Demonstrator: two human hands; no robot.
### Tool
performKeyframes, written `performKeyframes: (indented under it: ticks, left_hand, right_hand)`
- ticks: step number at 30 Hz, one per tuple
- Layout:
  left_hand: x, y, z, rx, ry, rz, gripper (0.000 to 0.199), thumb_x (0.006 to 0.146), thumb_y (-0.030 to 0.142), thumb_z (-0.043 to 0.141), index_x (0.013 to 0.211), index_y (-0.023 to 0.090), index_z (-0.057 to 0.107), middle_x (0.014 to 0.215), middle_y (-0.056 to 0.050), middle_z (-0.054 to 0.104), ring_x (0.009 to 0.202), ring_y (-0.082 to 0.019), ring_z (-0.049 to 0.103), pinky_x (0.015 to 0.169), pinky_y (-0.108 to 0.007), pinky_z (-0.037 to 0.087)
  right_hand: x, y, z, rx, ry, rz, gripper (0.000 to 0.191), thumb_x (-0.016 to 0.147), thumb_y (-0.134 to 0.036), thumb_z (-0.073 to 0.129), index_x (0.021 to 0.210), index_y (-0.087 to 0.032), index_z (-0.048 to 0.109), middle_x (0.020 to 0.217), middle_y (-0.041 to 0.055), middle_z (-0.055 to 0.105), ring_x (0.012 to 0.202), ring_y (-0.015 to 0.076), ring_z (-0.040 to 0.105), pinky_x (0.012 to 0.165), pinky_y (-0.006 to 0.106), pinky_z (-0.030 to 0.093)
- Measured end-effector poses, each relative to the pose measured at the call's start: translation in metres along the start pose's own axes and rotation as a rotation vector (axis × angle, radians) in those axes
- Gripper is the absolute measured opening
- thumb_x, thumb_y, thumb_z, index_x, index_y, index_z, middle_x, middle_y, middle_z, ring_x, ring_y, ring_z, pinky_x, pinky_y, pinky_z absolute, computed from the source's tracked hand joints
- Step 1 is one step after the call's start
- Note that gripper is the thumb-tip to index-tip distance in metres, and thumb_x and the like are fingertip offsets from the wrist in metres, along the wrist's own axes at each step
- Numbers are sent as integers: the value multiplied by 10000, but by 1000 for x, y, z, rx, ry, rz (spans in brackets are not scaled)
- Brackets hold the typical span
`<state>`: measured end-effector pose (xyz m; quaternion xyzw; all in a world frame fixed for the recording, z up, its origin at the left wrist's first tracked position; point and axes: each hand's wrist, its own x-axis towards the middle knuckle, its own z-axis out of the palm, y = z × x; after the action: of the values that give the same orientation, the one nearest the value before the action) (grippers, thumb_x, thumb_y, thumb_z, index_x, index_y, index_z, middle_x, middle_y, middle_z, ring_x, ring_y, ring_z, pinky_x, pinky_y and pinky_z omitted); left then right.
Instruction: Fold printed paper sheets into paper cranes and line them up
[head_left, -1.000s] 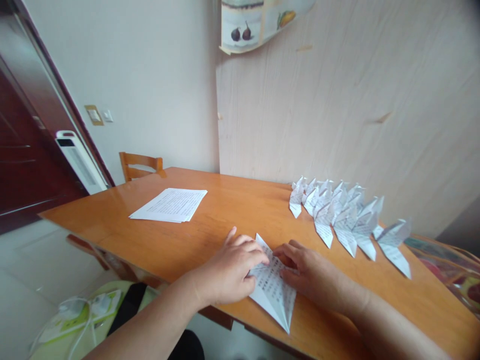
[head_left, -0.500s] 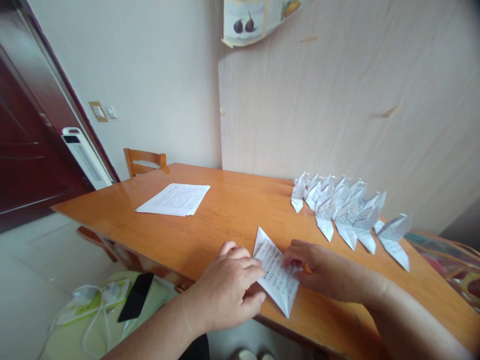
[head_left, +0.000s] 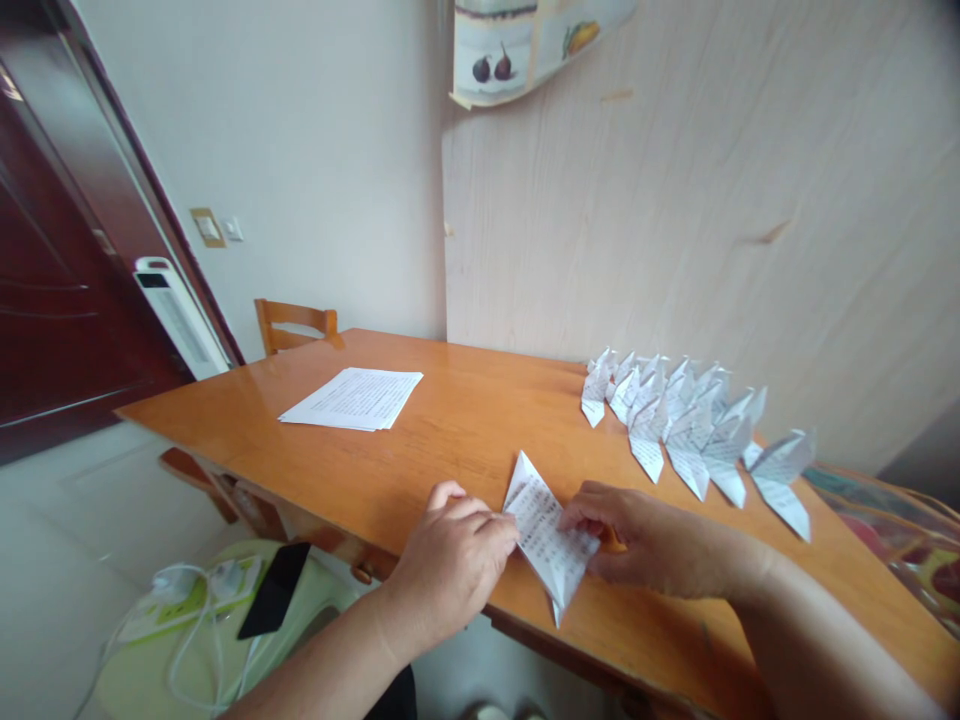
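Observation:
A folded sheet of printed paper [head_left: 546, 535], shaped like a pointed diamond, lies near the front edge of the wooden table. My left hand [head_left: 461, 550] is at its left edge, fingers bent and closed against the paper, thumb tucked from view. From the other side my right hand [head_left: 637, 540] pinches the right edge between thumb and fingers. A narrow tip sticks out at the paper's lower end, close to the table edge. Several finished-looking folded paper figures [head_left: 690, 440] with upright points stand in rows at the right.
A stack of printed sheets [head_left: 356, 400] lies on the left of the table [head_left: 465, 400]. Below, a pale green stool [head_left: 322, 600] carries a black phone [head_left: 275, 590] and a power strip [head_left: 187, 610] with white cables. A wooden chair [head_left: 296, 318] stands behind the table.
The paper's lower end has shifted slightly left and now shows a narrower, separate tip. My left hand has moved a little left. My right hand keeps its hold on the right edge.

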<state>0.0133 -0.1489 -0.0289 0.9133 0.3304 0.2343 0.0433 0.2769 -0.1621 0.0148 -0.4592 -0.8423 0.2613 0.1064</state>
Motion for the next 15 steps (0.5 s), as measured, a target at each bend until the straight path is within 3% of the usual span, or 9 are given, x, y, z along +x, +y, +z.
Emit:
performKeyframes:
  ticks: [7, 12, 15]
  left_hand:
    - [2, -8, 4, -128, 44, -91, 167, 987, 253, 513, 951, 237, 676, 882, 1, 741, 826, -165, 644, 894, -388, 357]
    - [3, -9, -2, -268, 23, -184, 51, 897, 263, 630, 913, 248, 677, 929, 15, 737, 890, -181, 645, 876, -352, 400]
    - [3, -7, -9, -343, 1, -217, 179, 849, 346, 675, 994, 242, 667, 1004, -14, 727, 947, -204, 640, 883, -340, 435]
  right_hand:
    - [0, -3, -2, 69, -8, 56, 277, 792, -249, 717, 1067, -222, 691, 945, 30, 620, 833, 179, 581, 737, 281, 462]
    - [2, 1, 1, 74, 19, 32, 222, 859, -249, 643, 1071, -222, 703, 928, 37, 633, 814, 176, 585, 723, 282, 464]
    - [4, 4, 5, 91, 54, 38, 212, 876, -219, 600, 1059, -222, 706, 923, 35, 646, 811, 173, 596, 716, 274, 468]
